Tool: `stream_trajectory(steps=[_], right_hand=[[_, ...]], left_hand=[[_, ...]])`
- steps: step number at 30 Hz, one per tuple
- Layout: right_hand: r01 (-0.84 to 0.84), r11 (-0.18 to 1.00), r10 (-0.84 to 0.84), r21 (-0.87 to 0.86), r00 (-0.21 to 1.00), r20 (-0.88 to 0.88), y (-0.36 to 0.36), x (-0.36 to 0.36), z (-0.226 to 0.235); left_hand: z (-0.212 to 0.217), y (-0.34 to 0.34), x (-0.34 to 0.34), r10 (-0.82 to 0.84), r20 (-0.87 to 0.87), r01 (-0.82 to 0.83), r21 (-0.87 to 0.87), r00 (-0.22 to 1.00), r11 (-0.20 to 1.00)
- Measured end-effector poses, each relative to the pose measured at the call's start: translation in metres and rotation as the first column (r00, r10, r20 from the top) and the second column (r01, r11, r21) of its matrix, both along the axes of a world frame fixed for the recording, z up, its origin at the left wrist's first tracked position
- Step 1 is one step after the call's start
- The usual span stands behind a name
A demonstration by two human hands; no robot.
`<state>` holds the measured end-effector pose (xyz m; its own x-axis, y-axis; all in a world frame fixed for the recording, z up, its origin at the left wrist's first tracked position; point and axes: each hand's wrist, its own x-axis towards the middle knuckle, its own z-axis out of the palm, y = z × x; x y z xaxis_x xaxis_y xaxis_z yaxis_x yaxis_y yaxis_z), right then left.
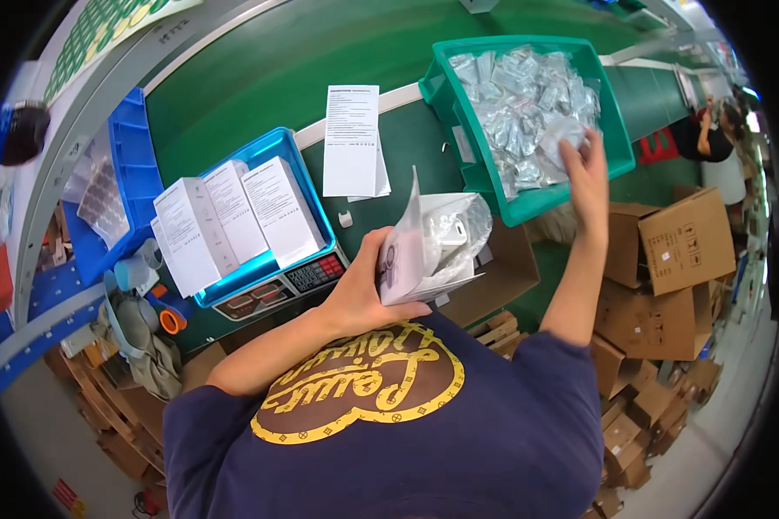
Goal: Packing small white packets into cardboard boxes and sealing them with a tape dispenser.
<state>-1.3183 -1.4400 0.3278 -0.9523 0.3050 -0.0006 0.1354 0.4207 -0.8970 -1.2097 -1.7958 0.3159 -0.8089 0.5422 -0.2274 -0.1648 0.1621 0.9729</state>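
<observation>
My left hand point(363, 281) is wrapped around a small white carton point(398, 264), held up near my chest with its top open. A clear plastic bag with a white device point(453, 245) in it sticks out of the carton. Over at the teal bin point(619, 143), my right hand point(590, 177) reaches above the heap of small clear plastic packets point(519, 104). Its fingers pinch one whitish clear plastic packet point(558, 138) at the heap's near right side. What that packet contains is too blurred to tell.
Closed white cartons point(273, 208) stand in a blue tray point(294, 160) on a digital scale point(294, 281). Printed sheets point(350, 138) and a small white piece point(345, 220) lie on the green table. Brown cardboard boxes point(684, 246) are stacked at right; another person point(723, 130) is farther off.
</observation>
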Motion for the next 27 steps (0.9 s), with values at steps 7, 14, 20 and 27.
stream_trajectory(steps=[7,14,20,27], right_hand=[[-0.406,0.905,0.266,-0.126,0.772,-0.577,-0.155,0.108,0.103],[-0.307,0.921,0.086,-0.238,0.759,-0.646,-0.182,0.122,0.128],[-0.714,0.699,0.713,0.037,0.69,-0.124,-0.169,0.119,0.141],[-0.895,0.395,0.881,0.207,0.433,0.191,-0.169,0.119,0.129]], left_hand=[[-0.044,-0.027,0.025,0.063,0.154,-0.076,0.083,0.986,0.994],[-0.022,-0.031,0.015,-0.066,0.332,-0.119,0.507,0.941,0.854],[-0.025,-0.039,0.023,-0.02,-0.016,0.026,0.511,1.0,0.859],[-0.011,-0.06,0.046,0.017,-0.409,0.095,0.25,0.913,0.964]])
